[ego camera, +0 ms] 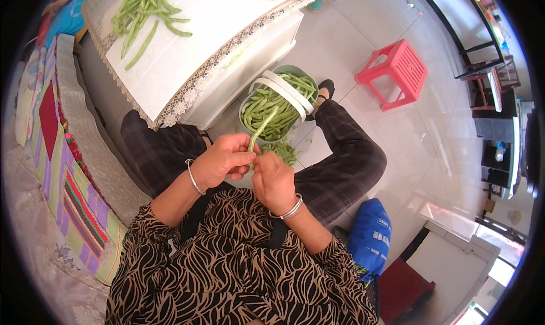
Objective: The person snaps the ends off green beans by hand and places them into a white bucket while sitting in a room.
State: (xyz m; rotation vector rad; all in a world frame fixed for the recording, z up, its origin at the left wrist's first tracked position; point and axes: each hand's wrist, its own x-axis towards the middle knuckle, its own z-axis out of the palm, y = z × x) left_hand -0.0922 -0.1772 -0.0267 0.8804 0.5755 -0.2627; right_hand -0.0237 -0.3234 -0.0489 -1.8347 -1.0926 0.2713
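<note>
Between the fingers of my left hand (225,161) is a green bean pod (265,127), its free end pointing up over the basket. The fingertips of my right hand (274,180) are closed at the pod's lower end, close beside the left hand. Below them on the floor stands a green plastic basket (243,123) with white handles, filled with green beans (268,106). A small heap of bean trimmings (282,152) lies on the floor between the basket and my right hand. More green bean pods (147,10) are piled on the white tabletop ahead.
A white table (170,57) with a lace-edged cover stands ahead on the left. On the tiled floor to the right is a red plastic stool (400,74). A blue bag (371,235) with greens at its mouth sits by my right side. A sofa with striped covers (81,197) is at left.
</note>
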